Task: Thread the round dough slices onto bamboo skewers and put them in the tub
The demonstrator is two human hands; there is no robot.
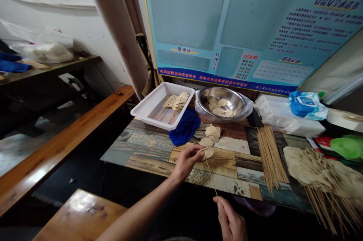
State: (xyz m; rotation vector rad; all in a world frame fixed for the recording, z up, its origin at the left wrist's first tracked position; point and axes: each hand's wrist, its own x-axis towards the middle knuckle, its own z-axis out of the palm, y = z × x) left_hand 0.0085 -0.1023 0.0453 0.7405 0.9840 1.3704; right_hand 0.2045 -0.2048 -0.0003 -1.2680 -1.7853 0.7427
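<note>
Near the table's front, my left hand (187, 161) pinches a pale, flat, round food slice (209, 152) between thumb and fingers. My right hand (231, 218) is closed on the lower end of a thin wooden skewer (211, 175), below the table's front edge. The skewer's upper end meets the slice; whether it passes through is too small to tell. Just beyond my left hand, more loose slices (213, 132) lie on the wood-patterned table (147, 154). A steel bowl (241, 101) with more slices stands behind them.
A white tray (141, 110) at the back left holds skewered slices. Beside it lies a blue cloth (185, 127). To the right are bare skewers (270, 158) and a heap of skewered slices (312, 165). A blue wipes pack (307, 105) rests on plastic boxes. Wooden benches (70, 135) stand left.
</note>
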